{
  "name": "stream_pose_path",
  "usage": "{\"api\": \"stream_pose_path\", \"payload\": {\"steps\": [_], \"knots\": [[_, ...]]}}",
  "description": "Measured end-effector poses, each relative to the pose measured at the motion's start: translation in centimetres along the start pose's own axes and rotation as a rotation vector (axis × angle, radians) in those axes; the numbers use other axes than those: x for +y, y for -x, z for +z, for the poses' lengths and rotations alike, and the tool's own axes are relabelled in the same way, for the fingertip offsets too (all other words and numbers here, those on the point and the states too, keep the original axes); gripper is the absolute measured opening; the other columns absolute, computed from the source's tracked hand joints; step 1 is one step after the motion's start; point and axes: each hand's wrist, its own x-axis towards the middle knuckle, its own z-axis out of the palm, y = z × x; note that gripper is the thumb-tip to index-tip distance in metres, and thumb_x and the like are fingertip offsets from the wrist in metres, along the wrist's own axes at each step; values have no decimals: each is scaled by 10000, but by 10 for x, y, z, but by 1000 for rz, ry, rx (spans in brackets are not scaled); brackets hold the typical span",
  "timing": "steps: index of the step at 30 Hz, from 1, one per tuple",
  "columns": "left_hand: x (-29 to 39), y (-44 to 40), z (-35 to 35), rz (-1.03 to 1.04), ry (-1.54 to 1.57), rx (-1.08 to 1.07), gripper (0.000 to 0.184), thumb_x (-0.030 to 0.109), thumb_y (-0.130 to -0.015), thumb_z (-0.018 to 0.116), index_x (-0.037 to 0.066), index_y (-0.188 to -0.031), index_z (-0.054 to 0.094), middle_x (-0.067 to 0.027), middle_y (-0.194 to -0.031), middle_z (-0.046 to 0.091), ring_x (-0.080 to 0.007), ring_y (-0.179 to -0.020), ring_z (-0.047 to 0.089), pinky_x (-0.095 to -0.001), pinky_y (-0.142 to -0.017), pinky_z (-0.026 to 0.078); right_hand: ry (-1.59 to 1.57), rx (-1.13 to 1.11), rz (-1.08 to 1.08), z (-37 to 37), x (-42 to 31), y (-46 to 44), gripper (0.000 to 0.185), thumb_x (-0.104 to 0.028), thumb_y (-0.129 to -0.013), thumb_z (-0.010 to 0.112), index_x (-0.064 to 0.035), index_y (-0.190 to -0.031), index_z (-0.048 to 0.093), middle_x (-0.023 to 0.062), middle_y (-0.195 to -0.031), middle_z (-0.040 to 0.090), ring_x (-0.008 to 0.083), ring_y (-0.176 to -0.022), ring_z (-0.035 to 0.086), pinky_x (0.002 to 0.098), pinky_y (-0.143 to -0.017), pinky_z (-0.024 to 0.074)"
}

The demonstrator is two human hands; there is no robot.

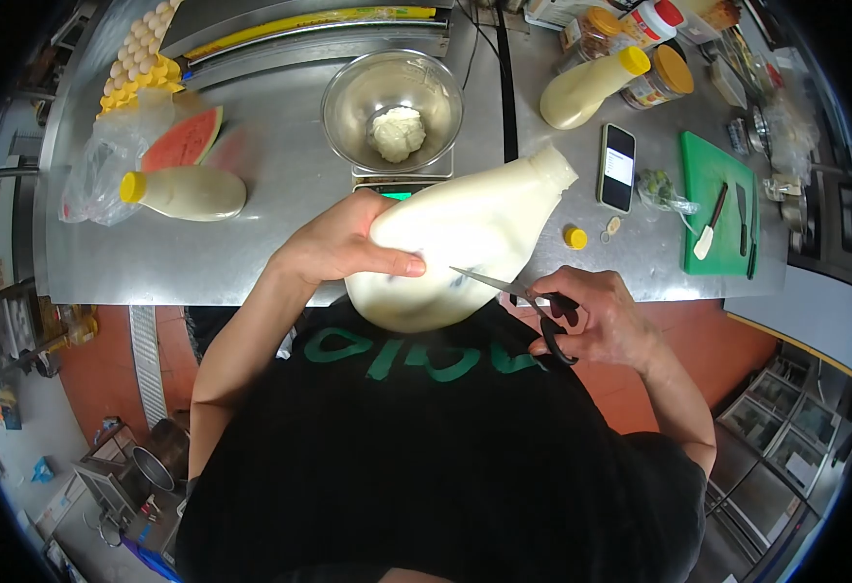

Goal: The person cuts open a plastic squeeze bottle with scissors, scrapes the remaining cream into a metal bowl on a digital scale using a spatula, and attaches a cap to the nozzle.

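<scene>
My left hand (353,238) grips a large soft squeeze bottle (474,219) filled with something cream-white, close to my chest. The bottle lies tilted, its uncapped neck pointing up and to the right. In my right hand (606,316) are scissors (496,283) with black handles. Their tip is at the bottle's side, over dark marks; whether it pierces the wall I cannot tell. Beyond the bottle, a steel bowl (341,121) holds a lump of white cream (398,134) and stands on a scale (402,181). A yellow cap (574,237) lies on the counter to the right.
On the left of the steel counter (280,185) are another capped bottle (192,193), a watermelon piece (181,141) and eggs (144,49). To the right lie a phone (617,167) and a green cutting board (703,180) with a spatula (710,228) and knives. Another bottle (581,92) and jars (661,80) stand behind.
</scene>
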Motion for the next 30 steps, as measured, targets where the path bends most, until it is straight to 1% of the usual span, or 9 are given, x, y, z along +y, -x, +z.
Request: {"api": "stream_pose_path", "payload": {"steps": [6, 8, 9, 11, 14, 20, 23, 27, 30], "knots": [[-3, -3, -1, 11, 17, 3, 385, 164, -698, 785, -11, -1016, 658, -49, -883, 673, -122, -823, 597, -268, -789, 462, -9, -58, 82, -1, 2, 4, 454, -147, -633, 813, -90, -1015, 574, 95, -801, 596, 272, -645, 626, 362, -558, 488], [-2, -4, 2, 40, 53, 52, 322, 137, -690, 797, -25, -938, 670, -42, -819, 668, -108, -755, 604, -259, -722, 474, -6, 34, -17, 2, 8, 3, 480, -181, -608, 862, -67, -996, 604, 52, -741, 589, 170, -584, 580, 281, -517, 453], [-3, -6, 3, 40, 53, 49, 322, 137, -690, 797, -25, -938, 670, -42, -819, 668, -108, -755, 604, -259, -722, 474, -6, 36, -15, 1, 5, 1, 480, -181, -608, 862, -67, -996, 604, 52, -741, 589, 170, -584, 580, 281, -517, 453], [-7, -9, 6, 97, 15, 20, 320, 138, -686, 801, -18, -935, 674, -41, -817, 670, -108, -751, 602, -259, -730, 472, 68, 33, -98, -1, -1, -5, 442, -140, -641, 800, -97, -1014, 568, 89, -797, 597, 252, -636, 624, 339, -542, 486], [-1, -8, 6, 63, 17, 40, 319, 135, -683, 803, -16, -934, 675, -40, -816, 671, -106, -757, 601, -260, -736, 471, 77, -1, -10, 0, 3, -2, 453, -164, -640, 813, -101, -1014, 565, 81, -798, 600, 243, -619, 622, 335, -532, 487], [-5, -4, 5, 13, 113, 32, 329, 136, -678, 811, -19, -934, 673, -39, -810, 670, -106, -769, 601, -261, -737, 471, 161, 68, -57, 4, 0, 4, 445, -175, -626, 830, -100, -986, 579, 67, -778, 605, 227, -582, 618, 329, -519, 492], [-6, -4, 9, 74, 15, 38, 369, 141, -686, 805, -27, -981, 661, -48, -858, 676, -122, -799, 610, -271, -781, 472, 155, 65, -66, -2, -4, -2, 428, -203, -630, 840, -92, -958, 589, 66, -741, 601, 218, -580, 619, 323, -513, 489], [-10, -7, 10, 66, 12, 20, 367, 147, -682, 810, -23, -973, 663, -48, -856, 676, -122, -796, 610, -272, -777, 471, 118, 54, -52, -1, -4, -5, 432, -232, -628, 850, -90, -946, 595, 56, -714, 597, 211, -574, 616, 316, -501, 479], [-17, -7, 10, 80, 51, 27, 370, 154, -678, 817, -22, -966, 666, -50, -852, 677, -123, -793, 609, -272, -773, 470, 197, 42, -75, -1, -5, -4, 428, -238, -636, 847, -95, -952, 596, 48, -703, 596, 208, -566, 611, 308, -488, 467]]}}
